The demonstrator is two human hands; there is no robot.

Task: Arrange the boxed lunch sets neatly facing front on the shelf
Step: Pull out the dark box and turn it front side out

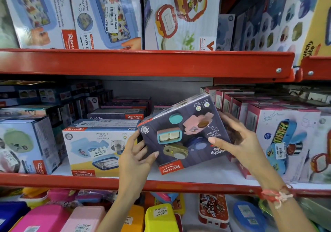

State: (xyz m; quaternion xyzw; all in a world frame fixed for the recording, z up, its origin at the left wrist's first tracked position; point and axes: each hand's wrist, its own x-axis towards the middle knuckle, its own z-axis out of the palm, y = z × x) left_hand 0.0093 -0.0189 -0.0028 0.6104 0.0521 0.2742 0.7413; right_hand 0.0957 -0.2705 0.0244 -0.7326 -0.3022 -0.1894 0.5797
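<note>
I hold a dark purple lunch set box [182, 133] over the middle shelf [100, 182], tilted and with its print upside down. My left hand [138, 154] grips its lower left edge. My right hand [238, 138] grips its right side, fingers spread over the front. Left of it stands a white and blue lunch set box [96, 149], also upside down, with another box lying flat on top. A pale blue box [26, 144] stands further left.
Pink and white boxes [286, 142] stand in a row at the right of the shelf. The red upper shelf rail [143, 61] carries more boxed sets above. Loose coloured lunch boxes [159, 217] fill the level below. Dark boxes are stacked at the back.
</note>
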